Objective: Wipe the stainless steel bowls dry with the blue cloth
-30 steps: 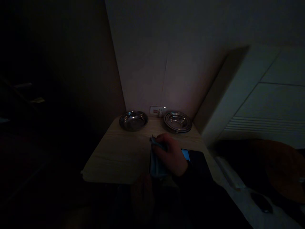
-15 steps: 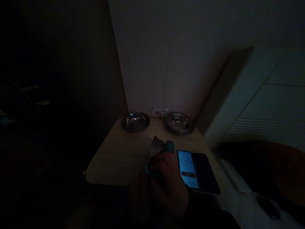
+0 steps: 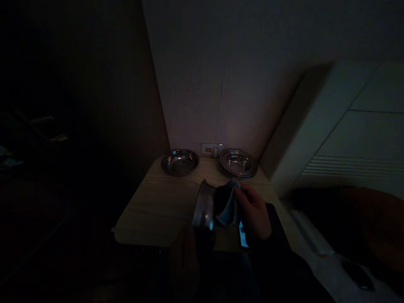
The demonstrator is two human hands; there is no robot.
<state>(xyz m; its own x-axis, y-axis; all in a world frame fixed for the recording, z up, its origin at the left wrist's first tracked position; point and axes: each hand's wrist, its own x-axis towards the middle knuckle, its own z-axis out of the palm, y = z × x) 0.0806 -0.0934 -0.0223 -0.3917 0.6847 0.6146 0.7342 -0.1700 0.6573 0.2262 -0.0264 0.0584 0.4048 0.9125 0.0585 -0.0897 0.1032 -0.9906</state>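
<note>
1. Two bare hands, as I count from my station: the right hand pinches one blue cloth just right of one metal bowl; the left hand grips that bowl's lower edge, its fingers mostly lost in the dark.
2. Tilted on its side, the bowl is over the near part of one wooden table.
3. One phone lies right of the bowl, partly hidden by the right hand; one dark flat panel is farther right.
4. Beyond the bowl I get one shallow metal dish to its left and one dish stack to its right, at least three rims. Behind it, one wall socket has one red switch.
5. Half a second ago the right hand and cloth were against the bowl; now they have moved right, the cloth hangs spread, and more bowl wall shows.
6. Phone digits beginning 01:10 were readable then; I cannot read the sliver of screen left showing.
</note>
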